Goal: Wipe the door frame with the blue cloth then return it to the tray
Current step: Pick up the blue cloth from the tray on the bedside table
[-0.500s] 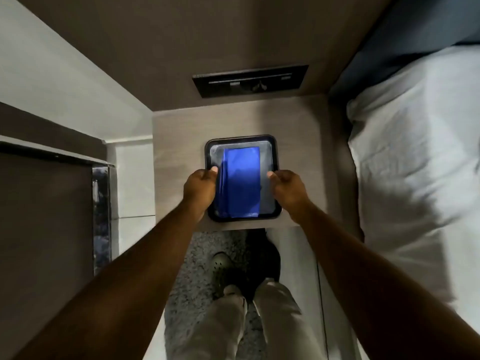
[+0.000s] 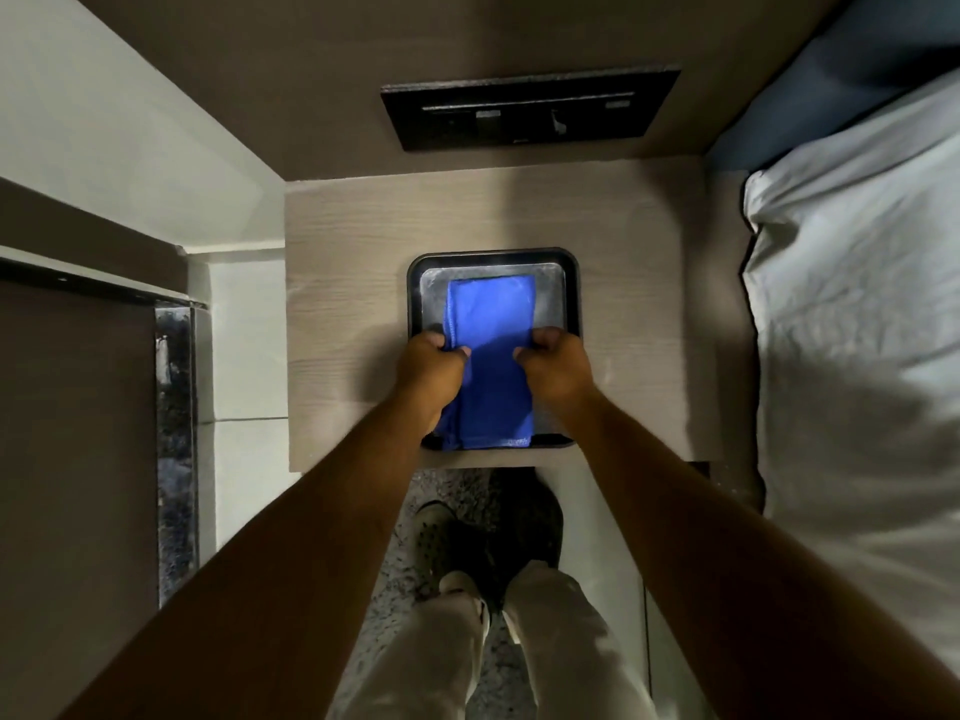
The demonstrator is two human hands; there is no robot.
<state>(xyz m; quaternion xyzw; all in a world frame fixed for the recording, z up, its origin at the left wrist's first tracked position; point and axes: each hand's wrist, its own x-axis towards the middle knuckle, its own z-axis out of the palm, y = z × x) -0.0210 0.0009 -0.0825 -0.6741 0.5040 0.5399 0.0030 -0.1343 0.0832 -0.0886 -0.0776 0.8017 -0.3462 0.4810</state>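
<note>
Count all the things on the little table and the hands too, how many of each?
Blue cloth: 1
Black tray: 1
Hands: 2, the left hand and the right hand, each pinching a side of the cloth
Total: 4
</note>
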